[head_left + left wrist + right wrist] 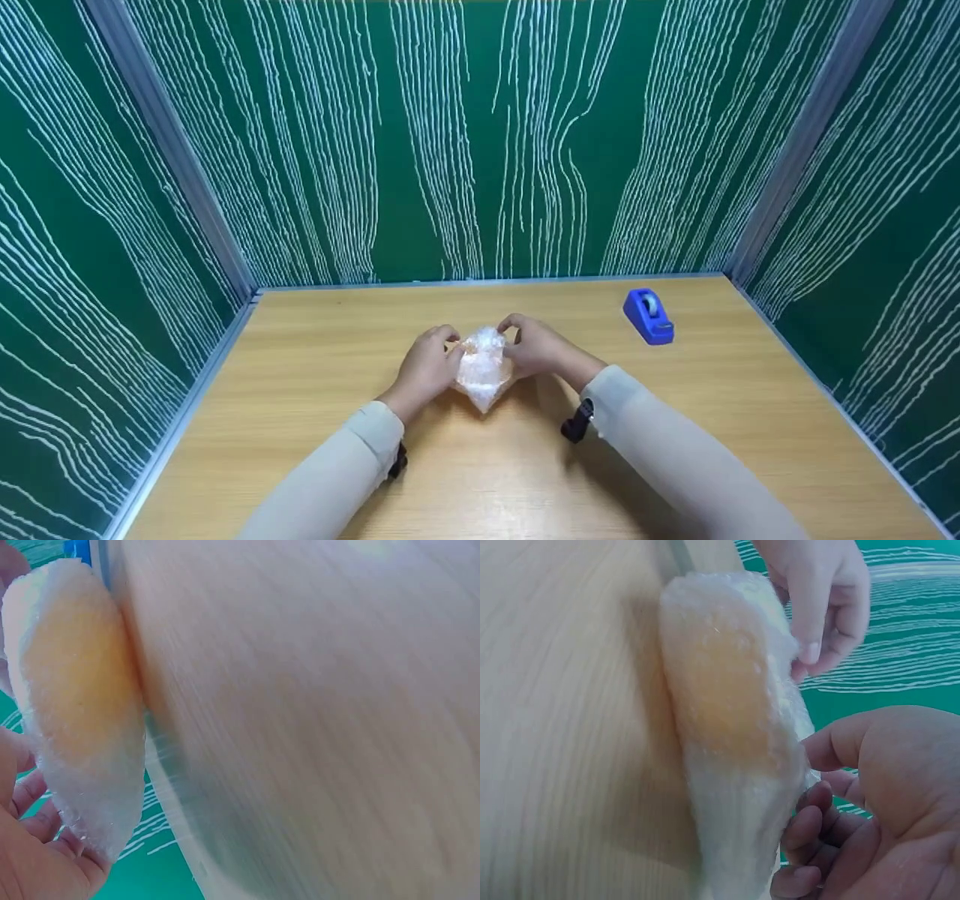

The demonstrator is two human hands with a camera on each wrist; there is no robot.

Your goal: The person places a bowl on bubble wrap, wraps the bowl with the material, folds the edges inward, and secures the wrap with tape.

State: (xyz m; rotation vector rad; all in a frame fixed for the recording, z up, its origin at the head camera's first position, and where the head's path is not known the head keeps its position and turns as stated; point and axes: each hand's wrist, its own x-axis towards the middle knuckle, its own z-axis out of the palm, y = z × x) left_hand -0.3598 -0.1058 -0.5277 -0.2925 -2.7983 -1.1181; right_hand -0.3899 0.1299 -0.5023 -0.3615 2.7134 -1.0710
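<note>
A bundle of clear bubble wrap (484, 373) lies on the wooden table between the two hands, its near end folded to a point. Something orange shows blurred through the wrap (720, 690); its kind is hidden. From the left side, the left hand (426, 369) pinches the edge of the wrap near its far end. Opposite it, the right hand (538, 349) grips the other side with thumb and curled fingers. In the right wrist view, the right hand's fingers (806, 829) press against the upper folds. The left wrist view shows the bundle (82, 697) side-on.
A blue tape dispenser (649, 316) with a roll of tape stands at the back right of the table (315, 420). Green panels (480, 150) with wavy white lines enclose the back and both sides, joined by grey metal posts (169, 135).
</note>
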